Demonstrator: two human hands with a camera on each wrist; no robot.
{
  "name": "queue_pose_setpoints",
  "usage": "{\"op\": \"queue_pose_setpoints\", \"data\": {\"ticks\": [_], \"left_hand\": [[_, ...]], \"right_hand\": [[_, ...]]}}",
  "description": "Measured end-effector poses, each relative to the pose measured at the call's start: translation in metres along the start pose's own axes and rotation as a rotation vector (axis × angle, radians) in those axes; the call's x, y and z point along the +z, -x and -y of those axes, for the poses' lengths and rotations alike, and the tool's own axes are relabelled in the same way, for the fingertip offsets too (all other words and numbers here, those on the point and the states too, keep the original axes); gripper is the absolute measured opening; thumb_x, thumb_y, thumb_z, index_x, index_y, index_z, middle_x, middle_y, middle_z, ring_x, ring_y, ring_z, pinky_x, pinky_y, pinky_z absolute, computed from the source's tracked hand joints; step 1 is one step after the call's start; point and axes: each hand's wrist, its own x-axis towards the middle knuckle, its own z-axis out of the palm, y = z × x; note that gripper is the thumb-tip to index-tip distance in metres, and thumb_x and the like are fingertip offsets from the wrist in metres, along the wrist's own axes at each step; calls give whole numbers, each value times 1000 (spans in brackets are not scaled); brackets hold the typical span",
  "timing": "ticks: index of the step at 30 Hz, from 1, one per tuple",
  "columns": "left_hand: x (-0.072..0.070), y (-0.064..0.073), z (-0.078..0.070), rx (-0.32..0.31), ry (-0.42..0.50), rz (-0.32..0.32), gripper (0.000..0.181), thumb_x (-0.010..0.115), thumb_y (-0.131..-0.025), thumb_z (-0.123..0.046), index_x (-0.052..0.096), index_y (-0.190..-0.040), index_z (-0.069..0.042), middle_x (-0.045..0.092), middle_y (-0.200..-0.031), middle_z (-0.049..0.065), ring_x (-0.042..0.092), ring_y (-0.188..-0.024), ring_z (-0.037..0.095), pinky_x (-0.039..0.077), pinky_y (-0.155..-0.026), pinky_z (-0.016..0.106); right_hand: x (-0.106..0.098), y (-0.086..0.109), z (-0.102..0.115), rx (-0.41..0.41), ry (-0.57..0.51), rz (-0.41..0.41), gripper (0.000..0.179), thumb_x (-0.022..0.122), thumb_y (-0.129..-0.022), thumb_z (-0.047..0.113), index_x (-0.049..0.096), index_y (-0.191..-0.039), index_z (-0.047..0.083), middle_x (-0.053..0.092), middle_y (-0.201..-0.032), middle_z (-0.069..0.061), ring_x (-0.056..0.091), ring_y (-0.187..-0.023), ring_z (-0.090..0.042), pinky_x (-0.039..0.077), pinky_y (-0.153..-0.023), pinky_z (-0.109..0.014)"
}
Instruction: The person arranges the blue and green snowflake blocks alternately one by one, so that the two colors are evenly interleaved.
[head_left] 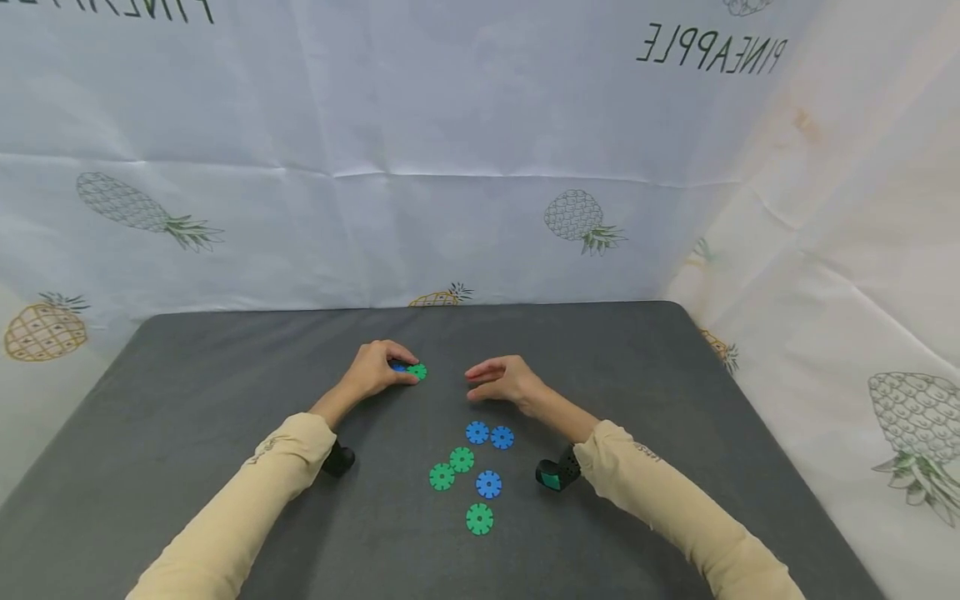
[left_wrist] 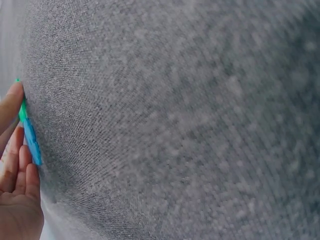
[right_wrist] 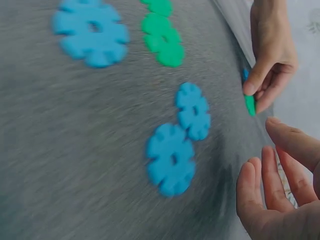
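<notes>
Toward the far side of the table, my left hand (head_left: 372, 367) pinches a green notched disc (head_left: 417, 372) between thumb and fingers. A blue notched disc (head_left: 398, 367) sits edge to edge with it, partly covered by the hand. In the left wrist view the green disc (left_wrist: 23, 111) and blue disc (left_wrist: 32, 142) form one line; whether they interlock I cannot tell. My right hand (head_left: 510, 381) hovers to the right with fingers loosely bent and apart, holding nothing. Its nearest loose pieces are two blue discs (head_left: 477, 432) lying side by side.
Nearer the front of the dark grey table (head_left: 390, 533) lie two green discs (head_left: 442, 477) close together, another blue disc (head_left: 489, 484) and a third green disc (head_left: 480, 518). Behind and to the right hangs a white pineapple-print cloth (head_left: 450, 233).
</notes>
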Motion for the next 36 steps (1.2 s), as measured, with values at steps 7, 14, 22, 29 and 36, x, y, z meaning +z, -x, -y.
{"op": "queue_pose_setpoints", "data": {"ticks": [7, 14, 22, 29, 36], "left_hand": [[0, -1, 0, 6, -7, 8, 24, 82, -76, -14, 77, -97, -4, 67, -109, 15, 60, -105, 34, 47, -91, 48], [-2, -3, 2, -3, -11, 26, 23, 81, -78, -14, 77, -98, -3, 67, -110, 15, 58, -107, 35, 45, -92, 49], [-2, -3, 3, 7, -5, 28, 23, 80, -78, -13, 76, -98, -3, 67, -109, 15, 58, -107, 35, 45, -92, 49], [-1, -2, 3, 25, 28, 15, 25, 82, -75, -13, 76, -97, -2, 68, -107, 16, 62, -103, 34, 49, -88, 48], [-2, -4, 3, 45, 15, 15, 24, 81, -76, -14, 76, -97, -2, 68, -107, 16, 62, -102, 34, 49, -87, 47]], "right_hand": [[-19, 27, -14, -48, -72, 65, 37, 69, -82, -9, 60, -117, -14, 62, -117, -27, 67, -91, -19, 53, -84, -41], [-28, 47, -31, -140, -64, 105, 38, 70, -83, -5, 59, -118, -15, 61, -118, -30, 66, -94, -16, 53, -82, -32], [-34, 60, -49, -239, -63, 153, 39, 71, -84, -2, 59, -119, -13, 59, -120, -31, 60, -107, -39, 53, -84, -29], [-35, 61, -61, -308, -10, 206, 40, 72, -82, -2, 60, -119, -12, 61, -119, -28, 62, -105, -30, 52, -84, -26], [-33, 54, -63, -325, 90, 183, 39, 75, -79, -1, 65, -116, -7, 66, -113, -21, 61, -90, -13, 50, -76, -20]]}}
